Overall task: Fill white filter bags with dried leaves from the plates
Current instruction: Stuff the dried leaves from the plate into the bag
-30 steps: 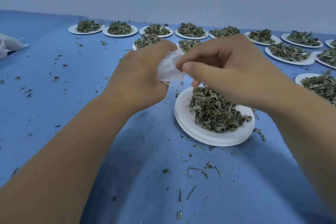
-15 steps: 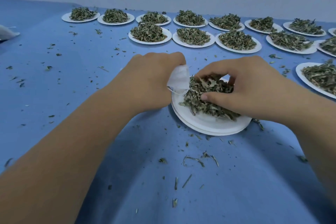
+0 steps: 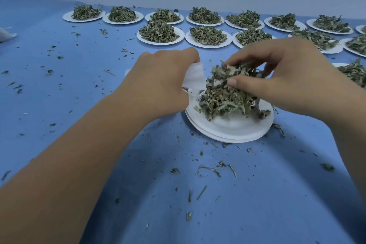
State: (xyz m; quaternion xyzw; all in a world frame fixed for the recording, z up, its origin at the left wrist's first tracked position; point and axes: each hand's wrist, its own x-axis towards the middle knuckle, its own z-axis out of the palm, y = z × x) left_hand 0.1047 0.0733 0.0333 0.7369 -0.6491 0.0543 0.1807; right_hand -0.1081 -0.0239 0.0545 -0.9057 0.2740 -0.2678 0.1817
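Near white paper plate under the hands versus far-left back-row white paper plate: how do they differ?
The near white paper plate shows stacked rims; the far-left white paper plate shows one. The right hand grips the near plate's dried leaves; the far-left pile lies untouched. Both hold dried green leaves.

Soft, even, cool light covers the blue cloth (image 3: pixel 79 89). A broad shadow with faint edges darkens the near cloth at the middle and right. The wide lens bows the cloth's far edge. The far plates (image 3: pixel 122 22) look slightly soft, and the leaves (image 3: pixel 233 77) at the centre are a little smeared.
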